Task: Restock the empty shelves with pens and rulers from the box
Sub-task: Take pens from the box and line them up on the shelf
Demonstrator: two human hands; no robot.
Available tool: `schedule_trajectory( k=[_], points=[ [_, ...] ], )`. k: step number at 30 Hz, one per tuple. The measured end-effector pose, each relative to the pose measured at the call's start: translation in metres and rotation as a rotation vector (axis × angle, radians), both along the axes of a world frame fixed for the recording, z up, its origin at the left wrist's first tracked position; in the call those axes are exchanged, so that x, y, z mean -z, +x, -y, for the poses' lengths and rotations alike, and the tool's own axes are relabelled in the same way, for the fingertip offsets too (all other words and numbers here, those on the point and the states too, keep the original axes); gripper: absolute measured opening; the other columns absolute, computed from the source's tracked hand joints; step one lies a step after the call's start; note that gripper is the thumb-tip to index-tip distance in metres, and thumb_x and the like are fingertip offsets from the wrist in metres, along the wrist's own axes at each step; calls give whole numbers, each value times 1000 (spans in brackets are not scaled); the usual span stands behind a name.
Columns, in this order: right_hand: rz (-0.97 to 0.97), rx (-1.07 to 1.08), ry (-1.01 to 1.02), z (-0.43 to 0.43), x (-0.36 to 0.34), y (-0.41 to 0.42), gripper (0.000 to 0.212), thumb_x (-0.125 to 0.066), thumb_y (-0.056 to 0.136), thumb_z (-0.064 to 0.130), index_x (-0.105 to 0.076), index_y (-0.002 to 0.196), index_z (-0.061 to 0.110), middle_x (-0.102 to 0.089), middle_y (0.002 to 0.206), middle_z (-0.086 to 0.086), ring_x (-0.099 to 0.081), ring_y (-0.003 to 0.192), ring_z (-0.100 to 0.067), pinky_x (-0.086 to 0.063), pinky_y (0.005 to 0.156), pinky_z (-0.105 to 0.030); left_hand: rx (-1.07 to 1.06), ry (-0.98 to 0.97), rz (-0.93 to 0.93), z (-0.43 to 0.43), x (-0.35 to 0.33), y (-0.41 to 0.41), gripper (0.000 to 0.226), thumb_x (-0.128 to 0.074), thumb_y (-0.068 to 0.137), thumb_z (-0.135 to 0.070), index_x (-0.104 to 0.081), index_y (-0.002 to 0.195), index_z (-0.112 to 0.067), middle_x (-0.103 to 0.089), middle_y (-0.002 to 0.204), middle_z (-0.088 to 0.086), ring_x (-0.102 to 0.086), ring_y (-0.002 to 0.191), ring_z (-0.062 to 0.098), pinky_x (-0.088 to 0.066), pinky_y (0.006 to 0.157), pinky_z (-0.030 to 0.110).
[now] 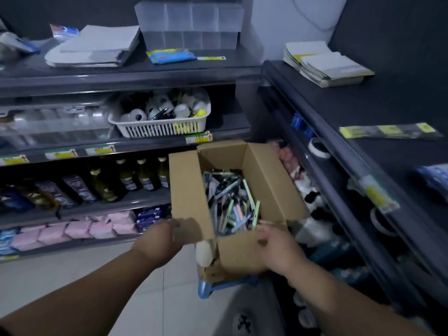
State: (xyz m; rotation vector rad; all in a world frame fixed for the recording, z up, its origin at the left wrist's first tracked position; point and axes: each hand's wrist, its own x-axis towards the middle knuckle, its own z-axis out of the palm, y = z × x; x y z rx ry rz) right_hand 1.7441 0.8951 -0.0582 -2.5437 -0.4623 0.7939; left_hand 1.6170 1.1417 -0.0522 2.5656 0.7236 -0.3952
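Observation:
An open cardboard box (189, 190) sits on a blue stool (206, 287) in the corner between two shelf units. Several pens (232, 202) in pastel and dark colours fill it. My left hand (160, 236) grips the box's near-left flap. My right hand (274, 248) grips the near-right wall, thumb over the rim. A packaged ruler (390, 130) with yellow labels lies on the dark top shelf at right. A clear compartment organiser (189, 25) stands on the top shelf at the back.
A white basket (160, 127) of tape rolls sits on the second shelf. Bottles (126, 178) and pink packs (77, 229) fill lower shelves at left. Notebooks (324, 64) lie on the right top shelf, paper stacks (97, 44) at back left. Pale tiled floor lies below.

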Motion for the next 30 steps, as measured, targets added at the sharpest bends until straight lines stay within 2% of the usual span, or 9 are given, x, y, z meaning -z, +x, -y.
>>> schedule_trajectory(
  k=[5,8,12,14,18,22,24,27,30],
  points=[
    [35,-29,-57,-24,-7,98,48,-62,92,37,-50,136,23,-68,111,-3,-65,98,-21,-54,85,-35,-68,-36,129,-3,-13,104,45,-59,91,-29,-51,134,-17,-54,133,5,-57,114,22,-42,90,25],
    [-1,-23,-43,-44,3,126,46,-63,92,33,-51,135,21,-68,113,-2,-66,97,-21,-55,85,-36,-47,-34,169,-1,-4,140,42,-60,91,-28,-54,130,-17,-55,128,5,-56,111,21,-41,91,25],
    [-84,-11,27,-73,26,140,43,-63,91,40,-53,129,22,-59,120,1,-55,94,-12,-47,68,-27,46,-80,139,0,24,178,50,-59,92,-31,-45,139,-19,-48,136,3,-53,117,18,-40,96,25],
    [-130,28,47,-81,35,145,45,-62,92,41,-50,131,24,-57,125,2,-52,96,-10,-44,73,-25,73,-130,63,5,37,198,56,-54,95,-30,-35,146,-17,-37,145,5,-45,128,20,-36,103,26],
    [-220,141,67,-89,56,148,58,-61,93,39,-38,143,22,-48,139,-1,-52,119,-18,-42,89,-25,-38,-195,-116,11,70,231,73,-53,95,-26,-10,153,-16,-3,159,9,-16,144,31,-28,112,35],
    [-370,297,103,-93,74,142,69,-65,91,36,-29,148,24,-47,142,2,-50,125,-21,-44,98,-31,-152,-271,-309,13,97,251,90,-55,94,-21,14,152,-28,26,157,5,-2,146,36,-37,108,42],
    [-460,447,109,-94,80,140,69,-65,90,35,-29,147,18,-51,139,-3,-53,123,-23,-45,91,-29,-173,-278,-387,10,109,259,95,-56,95,-23,21,150,-28,22,158,7,-3,146,39,-36,108,44],
    [-560,584,96,-93,89,138,63,-66,91,33,-36,142,11,-55,134,-6,-56,113,-22,-46,85,-28,-147,-319,-450,7,121,271,95,-54,95,-28,23,150,-19,-18,157,13,-42,130,34,-47,94,43],
    [-617,603,110,-93,104,138,53,-71,86,28,-50,132,11,-64,118,-5,-62,101,-20,-50,82,-29,19,-159,-447,10,121,278,79,-44,98,-46,-4,151,-3,-37,149,11,-43,129,30,-32,105,39]
  ],
)
